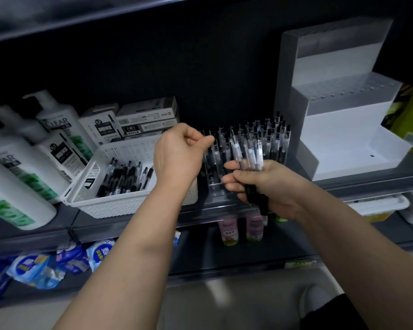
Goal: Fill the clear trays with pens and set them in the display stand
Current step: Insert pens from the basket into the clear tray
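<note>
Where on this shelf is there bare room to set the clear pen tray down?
The display stand has a bare lowest step, right of the clear tray; its upper steps hold nothing too. Left is crowded: white basket beside the tray, pen boxes behind, shampoo bottles beyond.

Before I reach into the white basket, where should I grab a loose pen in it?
Pinch a loose pen mid-barrel, coming down from above: the pens lie nearly flat in a heap, and the white basket's perforated walls block any sideways approach.
</note>
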